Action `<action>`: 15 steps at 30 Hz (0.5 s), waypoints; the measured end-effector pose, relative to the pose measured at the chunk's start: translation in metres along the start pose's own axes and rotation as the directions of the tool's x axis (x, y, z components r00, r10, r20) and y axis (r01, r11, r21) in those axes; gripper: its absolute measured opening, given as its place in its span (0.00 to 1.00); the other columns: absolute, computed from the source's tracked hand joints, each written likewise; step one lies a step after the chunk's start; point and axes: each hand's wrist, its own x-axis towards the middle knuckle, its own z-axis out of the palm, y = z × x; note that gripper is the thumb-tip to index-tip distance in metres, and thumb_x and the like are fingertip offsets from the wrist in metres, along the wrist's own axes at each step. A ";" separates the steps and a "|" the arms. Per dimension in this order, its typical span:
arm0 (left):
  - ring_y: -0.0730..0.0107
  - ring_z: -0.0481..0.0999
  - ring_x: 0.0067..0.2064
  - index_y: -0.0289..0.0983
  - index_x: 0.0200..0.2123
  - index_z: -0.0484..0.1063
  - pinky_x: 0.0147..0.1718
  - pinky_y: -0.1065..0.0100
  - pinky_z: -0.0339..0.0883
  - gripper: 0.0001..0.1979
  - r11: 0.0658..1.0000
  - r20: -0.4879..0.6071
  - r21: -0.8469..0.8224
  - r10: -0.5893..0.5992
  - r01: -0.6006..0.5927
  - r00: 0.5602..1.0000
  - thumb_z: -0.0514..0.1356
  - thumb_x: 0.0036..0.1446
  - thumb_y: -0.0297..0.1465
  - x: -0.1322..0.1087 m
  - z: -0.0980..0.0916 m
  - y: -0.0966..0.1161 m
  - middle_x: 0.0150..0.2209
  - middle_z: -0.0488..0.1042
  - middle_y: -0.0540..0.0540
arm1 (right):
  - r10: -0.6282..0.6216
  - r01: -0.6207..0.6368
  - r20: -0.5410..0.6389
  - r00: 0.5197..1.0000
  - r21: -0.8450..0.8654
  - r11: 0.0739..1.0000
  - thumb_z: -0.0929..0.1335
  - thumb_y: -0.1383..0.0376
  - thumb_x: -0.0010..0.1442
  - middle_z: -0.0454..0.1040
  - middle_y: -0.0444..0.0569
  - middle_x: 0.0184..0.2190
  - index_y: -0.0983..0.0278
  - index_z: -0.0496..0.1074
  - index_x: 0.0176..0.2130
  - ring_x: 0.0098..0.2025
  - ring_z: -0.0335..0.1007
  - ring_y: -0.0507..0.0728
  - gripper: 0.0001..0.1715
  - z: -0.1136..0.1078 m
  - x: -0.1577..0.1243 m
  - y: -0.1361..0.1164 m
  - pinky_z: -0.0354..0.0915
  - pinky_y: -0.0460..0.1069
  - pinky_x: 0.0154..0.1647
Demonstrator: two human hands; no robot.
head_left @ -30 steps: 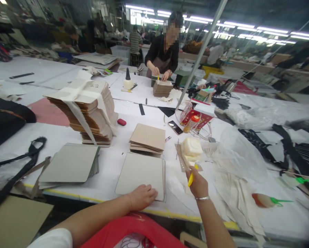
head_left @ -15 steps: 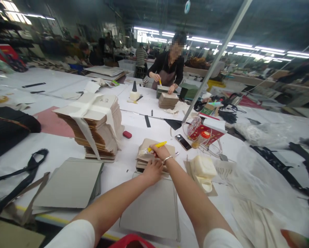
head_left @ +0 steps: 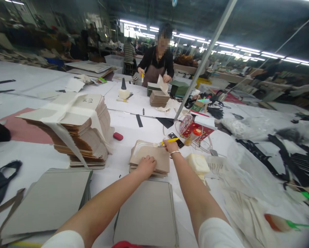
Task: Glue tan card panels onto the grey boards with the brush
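My right hand (head_left: pixel 169 146) is closed round the yellow handle of a brush (head_left: pixel 173 140), whose bristles touch the far right edge of the top card in a small stack of brown cardboard pieces (head_left: pixel 149 156). A whitish wet smear runs along that card's left and far edges. Flat on the near part of the same stack lies my left hand (head_left: pixel 147 167), its fingers a little apart and holding nothing. Nearer to me, under my forearms, is a pile of larger grey boards (head_left: pixel 146 213). To the right stands a cream-coloured plastic container (head_left: pixel 198 164).
A tall cardboard stack tied with white cloth strips (head_left: pixel 84 120) and more grey boards (head_left: pixel 51 199) are at the left. A phone (head_left: pixel 180 143), a jar with a red lid (head_left: pixel 194 136) and a red bag (head_left: pixel 205 129) lie beyond my right hand. Across the table a co-worker (head_left: pixel 157 62) holds a brush.
My right hand has moved the brush from the card's left side to its far right, leaving a whitish smear. My left hand rests on the near part. The co-worker has lifted a card.
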 end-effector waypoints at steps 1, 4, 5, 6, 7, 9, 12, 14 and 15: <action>0.56 0.63 0.43 0.34 0.40 0.67 0.37 0.59 0.58 0.12 1.000 -0.001 0.001 0.010 -0.010 1.000 0.57 0.52 0.34 0.001 -0.001 0.000 0.40 0.67 0.39 | -0.030 0.029 -0.013 0.999 -0.032 0.999 0.59 0.60 0.55 0.67 0.44 0.17 0.76 0.68 0.30 0.18 0.59 0.45 0.19 -0.013 -0.006 0.004 0.56 0.42 0.23; 0.56 0.64 0.43 0.33 0.38 0.67 0.39 0.59 0.58 0.12 1.000 -0.004 0.007 0.020 -0.020 1.000 0.57 0.52 0.33 0.001 -0.004 0.003 0.38 0.67 0.39 | -0.168 0.166 -0.002 0.986 -0.142 0.976 0.64 0.61 0.52 0.71 0.46 0.26 0.70 0.71 0.33 0.29 0.65 0.49 0.14 -0.042 -0.035 0.019 0.60 0.44 0.32; 0.56 0.64 0.44 0.32 0.38 0.67 0.39 0.59 0.58 0.12 1.000 0.002 0.008 0.019 -0.019 1.000 0.58 0.52 0.33 0.001 -0.005 0.005 0.38 0.68 0.39 | -0.252 0.256 0.049 0.967 -0.226 0.940 0.66 0.62 0.51 0.72 0.47 0.29 0.68 0.72 0.34 0.32 0.66 0.50 0.12 -0.048 -0.049 0.026 0.60 0.45 0.35; 0.56 0.64 0.44 0.32 0.39 0.67 0.40 0.59 0.59 0.12 1.000 0.011 0.007 0.015 -0.015 1.000 0.58 0.51 0.33 0.000 -0.006 0.006 0.38 0.68 0.39 | -0.337 0.360 0.127 0.933 -0.321 0.876 0.66 0.63 0.52 0.72 0.48 0.31 0.65 0.72 0.35 0.34 0.66 0.51 0.10 -0.051 -0.065 0.033 0.60 0.45 0.36; 0.57 0.64 0.44 0.32 0.39 0.67 0.40 0.60 0.59 0.13 1.000 0.027 0.003 0.008 -0.008 1.000 0.58 0.51 0.33 0.000 -0.008 0.006 0.38 0.68 0.39 | -0.407 0.462 0.219 0.887 -0.410 0.786 0.66 0.63 0.53 0.71 0.49 0.32 0.64 0.72 0.36 0.35 0.66 0.52 0.10 -0.054 -0.083 0.041 0.61 0.46 0.37; 0.57 0.65 0.44 0.32 0.39 0.68 0.41 0.62 0.60 0.14 1.000 0.069 -0.008 -0.006 0.006 0.998 0.59 0.50 0.34 0.002 -0.011 0.006 0.39 0.68 0.39 | -0.477 0.600 0.363 0.800 -0.514 0.614 0.63 0.63 0.56 0.71 0.50 0.31 0.63 0.71 0.41 0.34 0.66 0.53 0.13 -0.056 -0.119 0.055 0.61 0.47 0.36; 0.58 0.68 0.42 0.33 0.36 0.69 0.39 0.63 0.62 0.14 1.000 0.125 -0.029 -0.007 0.011 0.992 0.59 0.49 0.36 0.005 -0.016 0.004 0.38 0.69 0.39 | -0.531 0.634 0.350 0.772 -0.477 0.608 0.60 0.62 0.60 0.70 0.50 0.30 0.62 0.69 0.45 0.33 0.67 0.53 0.16 -0.064 -0.171 0.070 0.62 0.47 0.35; 0.60 0.70 0.39 0.33 0.33 0.70 0.36 0.64 0.63 0.12 0.999 0.141 -0.043 0.005 0.001 0.990 0.59 0.49 0.37 0.007 -0.021 0.004 0.35 0.70 0.40 | -0.569 0.608 0.223 0.791 -0.380 0.697 0.60 0.61 0.60 0.71 0.49 0.31 0.62 0.68 0.45 0.33 0.68 0.53 0.15 -0.072 -0.198 0.074 0.64 0.47 0.36; 0.61 0.71 0.38 0.34 0.32 0.70 0.36 0.65 0.63 0.11 0.999 0.141 -0.050 0.006 0.001 0.990 0.58 0.50 0.36 0.006 -0.024 0.004 0.34 0.71 0.40 | -0.563 0.573 0.132 0.816 -0.322 0.754 0.60 0.61 0.60 0.72 0.48 0.31 0.62 0.68 0.45 0.32 0.69 0.52 0.15 -0.077 -0.209 0.074 0.65 0.47 0.35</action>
